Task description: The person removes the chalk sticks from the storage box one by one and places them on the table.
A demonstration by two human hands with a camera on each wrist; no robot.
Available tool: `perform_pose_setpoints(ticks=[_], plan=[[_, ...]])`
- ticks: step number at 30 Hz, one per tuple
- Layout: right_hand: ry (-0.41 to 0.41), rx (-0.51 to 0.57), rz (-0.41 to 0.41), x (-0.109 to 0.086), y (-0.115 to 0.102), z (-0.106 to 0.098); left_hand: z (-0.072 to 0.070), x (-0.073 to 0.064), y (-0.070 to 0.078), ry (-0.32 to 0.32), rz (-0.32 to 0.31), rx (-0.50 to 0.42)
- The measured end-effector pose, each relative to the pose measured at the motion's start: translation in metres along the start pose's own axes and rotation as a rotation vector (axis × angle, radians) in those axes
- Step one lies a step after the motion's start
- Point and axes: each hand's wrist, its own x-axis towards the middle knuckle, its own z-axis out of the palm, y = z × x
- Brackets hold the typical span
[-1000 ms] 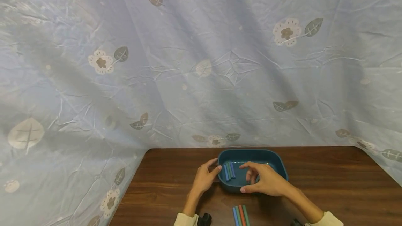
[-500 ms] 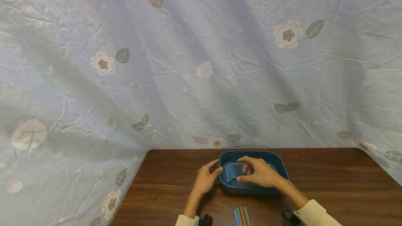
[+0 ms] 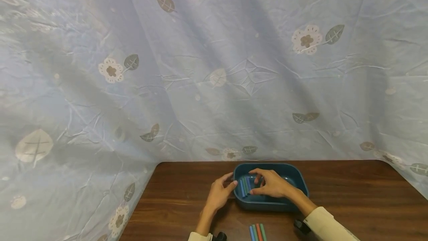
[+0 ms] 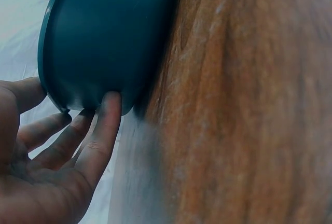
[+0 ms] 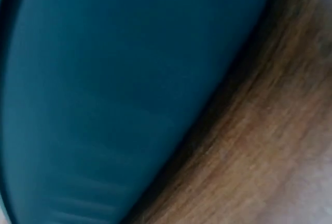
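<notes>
A dark teal-blue plastic basin (image 3: 271, 206) stands on the wooden table. Inside it, at the left end, several thin blue and green sticks (image 3: 245, 187) lie side by side; their kind is too small to tell. My left hand (image 3: 218, 195) holds the basin's left end, thumb at the rim and fingers against the outer wall (image 4: 104, 42). Over the basin, my right hand (image 3: 272, 184) has thumb and index finger spread, the tips close to the rightmost blue stick's two ends. Whether they touch it is unclear. The right wrist view shows only the basin's outside (image 5: 114, 89) and table.
In front of the basin, a row of blue, green and red sticks (image 3: 257, 232) lies on the brown wooden table (image 3: 180, 203). A patterned pale cloth (image 3: 214, 84) hangs behind the table and along its left side.
My right hand has moved left and away from me, over the basin, to the sticks inside. My left hand stays at the basin's left end.
</notes>
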Motion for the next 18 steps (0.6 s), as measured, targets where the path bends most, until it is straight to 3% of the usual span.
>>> perform_pose_setpoints(ticks=[8,18], plan=[[-0.033,0.038,-0.017,0.008,0.012,0.006,0.001,-0.004,0.001,-0.029,-0.015,-0.135],[-0.022,0.005,0.011,0.019,0.019,0.006,-0.001,-0.001,0.003,-0.017,-0.007,-0.079]])
